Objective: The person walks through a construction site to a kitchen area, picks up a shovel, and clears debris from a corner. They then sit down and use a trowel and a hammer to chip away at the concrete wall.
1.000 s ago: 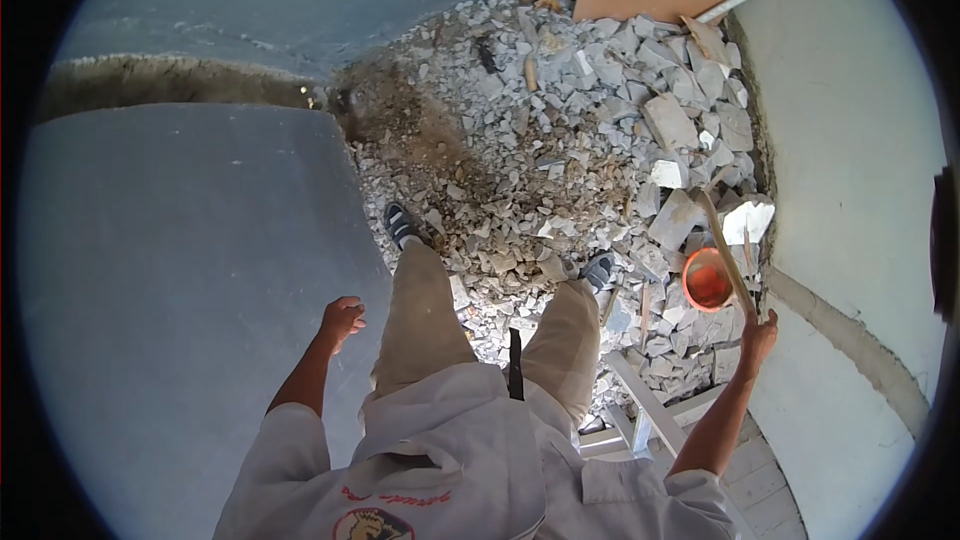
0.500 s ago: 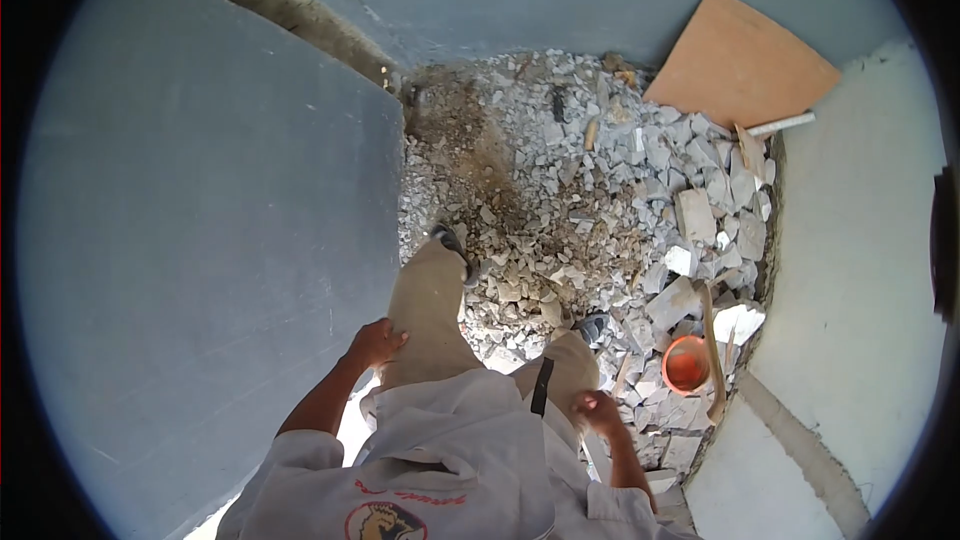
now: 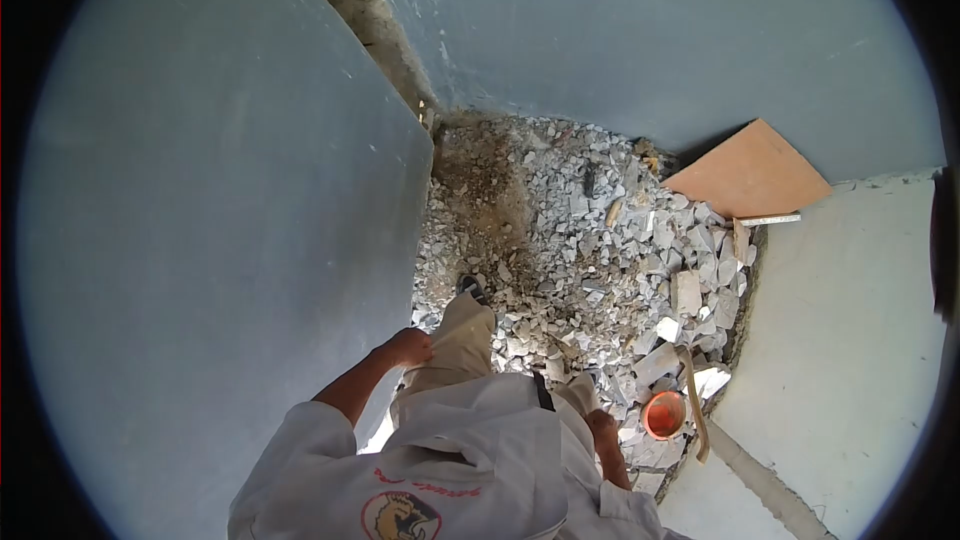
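My left hand [image 3: 408, 347] is closed at the outer side of the beige trousers [image 3: 465, 335], its fingers gathering the cloth at the left leg. At the other leg, my right hand [image 3: 602, 427] is also closed against the trouser cloth; its fingertips are partly hidden. An orange bucket [image 3: 664, 415] stands on the rubble to the right of my right hand. Beside the bucket lies a curved wooden handle [image 3: 693, 405]; I cannot make out a tool head on it.
Broken stone rubble [image 3: 560, 240] covers the ground around my shoes. A grey-blue wall [image 3: 230, 190] rises close on my left, and a pale wall [image 3: 850, 310] bounds the right. An orange-brown board [image 3: 755, 175] leans in the far right corner.
The view has shifted, so the rubble, board and bucket appear lower or further left. Both hands remain at the trouser legs, and the left elbow juts out more.
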Tool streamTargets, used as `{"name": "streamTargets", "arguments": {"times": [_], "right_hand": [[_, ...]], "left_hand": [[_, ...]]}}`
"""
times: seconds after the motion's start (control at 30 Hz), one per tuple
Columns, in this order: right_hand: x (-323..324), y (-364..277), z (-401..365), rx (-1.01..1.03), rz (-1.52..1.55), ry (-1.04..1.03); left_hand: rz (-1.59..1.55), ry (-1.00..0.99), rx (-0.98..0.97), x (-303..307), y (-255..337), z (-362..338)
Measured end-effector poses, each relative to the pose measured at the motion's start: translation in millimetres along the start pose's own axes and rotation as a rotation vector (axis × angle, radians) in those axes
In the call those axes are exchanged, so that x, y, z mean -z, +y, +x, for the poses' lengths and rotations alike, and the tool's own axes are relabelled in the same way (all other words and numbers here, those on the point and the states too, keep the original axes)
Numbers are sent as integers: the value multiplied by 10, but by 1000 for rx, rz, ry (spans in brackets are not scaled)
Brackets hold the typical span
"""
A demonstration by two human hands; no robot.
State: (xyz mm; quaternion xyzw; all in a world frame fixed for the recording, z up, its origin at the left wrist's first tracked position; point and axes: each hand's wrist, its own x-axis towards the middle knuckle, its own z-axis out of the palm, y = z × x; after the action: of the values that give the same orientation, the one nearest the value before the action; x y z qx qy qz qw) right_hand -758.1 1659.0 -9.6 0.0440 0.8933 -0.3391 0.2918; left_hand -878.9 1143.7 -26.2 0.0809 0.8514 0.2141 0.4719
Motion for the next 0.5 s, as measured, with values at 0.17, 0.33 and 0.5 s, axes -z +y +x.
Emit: {"name": "streamTargets", "arguments": {"times": [0.17, 0.33, 0.5], "right_hand": [[452, -1434, 706, -18, 89, 139], [526, -1928, 1185, 41, 145, 136], [384, -1962, 1906, 84, 165, 100]], "left_hand": [[8, -10, -21, 111, -332, 43], [28, 35, 11, 369, -341, 100], [180, 21, -35, 710, -462, 403]]}}
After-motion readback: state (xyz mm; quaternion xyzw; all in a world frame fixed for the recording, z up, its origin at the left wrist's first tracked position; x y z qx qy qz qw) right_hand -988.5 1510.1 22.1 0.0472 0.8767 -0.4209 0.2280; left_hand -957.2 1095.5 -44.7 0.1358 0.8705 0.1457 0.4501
